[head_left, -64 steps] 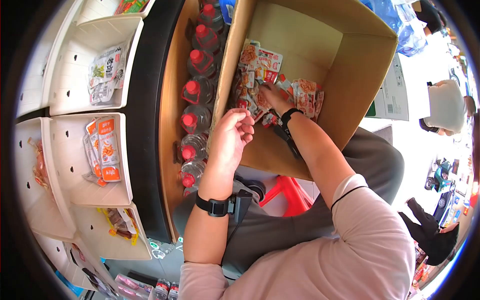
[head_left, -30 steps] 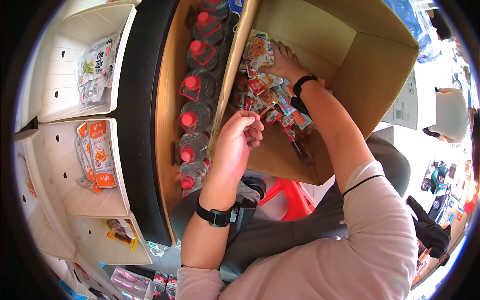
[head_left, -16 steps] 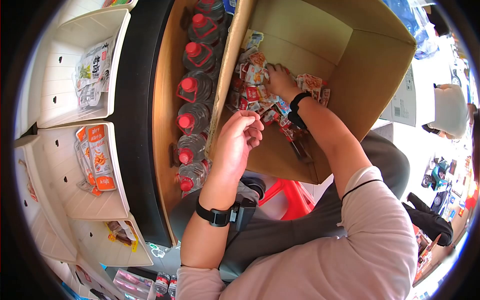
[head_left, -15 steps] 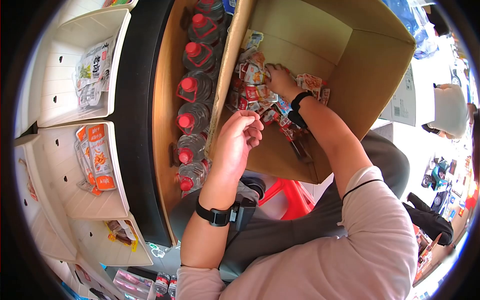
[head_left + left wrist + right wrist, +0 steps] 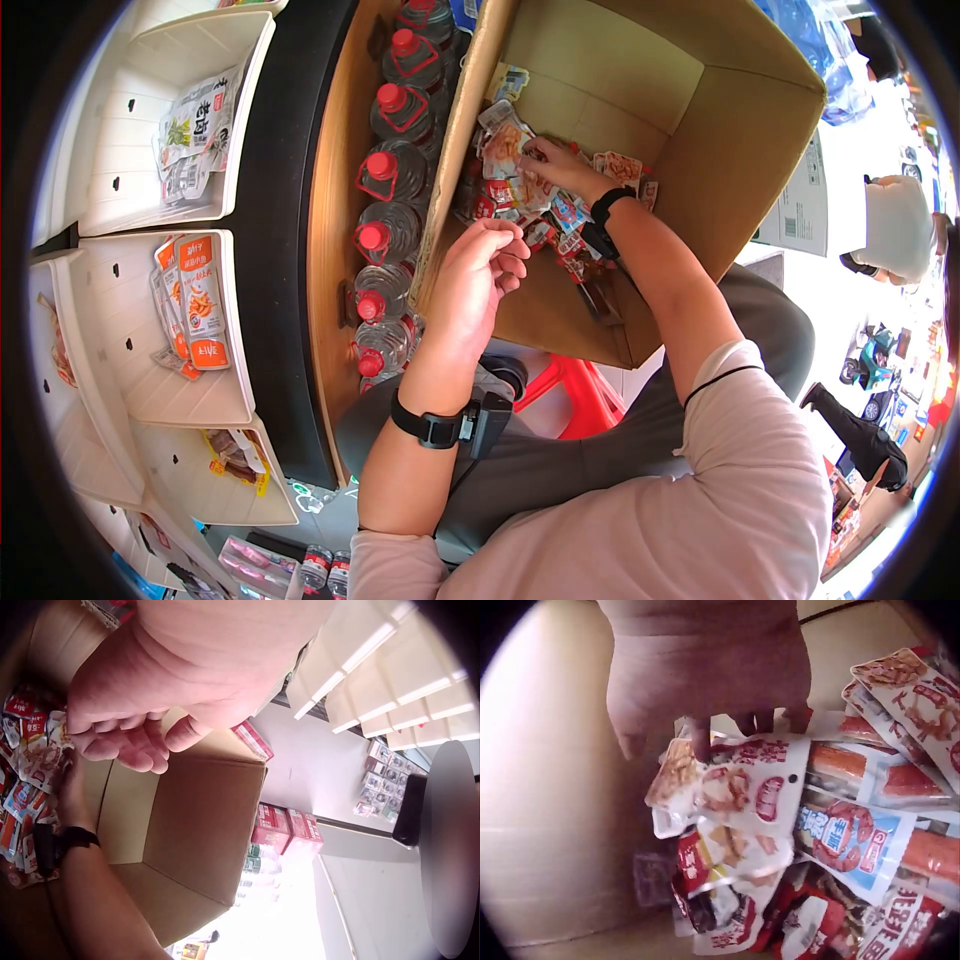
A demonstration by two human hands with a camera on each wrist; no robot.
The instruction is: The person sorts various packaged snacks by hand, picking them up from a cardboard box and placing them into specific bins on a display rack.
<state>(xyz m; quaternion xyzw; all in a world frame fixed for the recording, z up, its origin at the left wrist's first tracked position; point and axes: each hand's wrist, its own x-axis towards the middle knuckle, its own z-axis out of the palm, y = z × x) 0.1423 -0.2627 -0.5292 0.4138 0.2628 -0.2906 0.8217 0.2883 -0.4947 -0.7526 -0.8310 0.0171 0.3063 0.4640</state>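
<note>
My right hand (image 5: 560, 168) is down in the cardboard box (image 5: 735, 165), at a heap of small snack packets (image 5: 505, 150). In the right wrist view its fingers reach down onto a white-and-red snack packet (image 5: 757, 776). One finger overlaps the packet's front, while the tips of others are hidden behind its top edge. The thumb (image 5: 632, 741) stands apart at the left. My left hand (image 5: 478, 265) hovers over the near side of the box, fingers loosely curled around nothing. Beneath the right hand lie blue crab packets (image 5: 847, 840) and red packets (image 5: 810, 922).
Large bottles with red caps (image 5: 380, 168) line the wooden ledge (image 5: 335, 200) left of the box. White bins (image 5: 180, 320) with more packets stand further left. A red stool (image 5: 585, 400) is below the box, and a dark sauce bottle (image 5: 600, 300) lies inside it.
My right hand worked at the far packets a second ago and has come back toward the middle of the heap, shifting the top packets. My left hand has barely moved.
</note>
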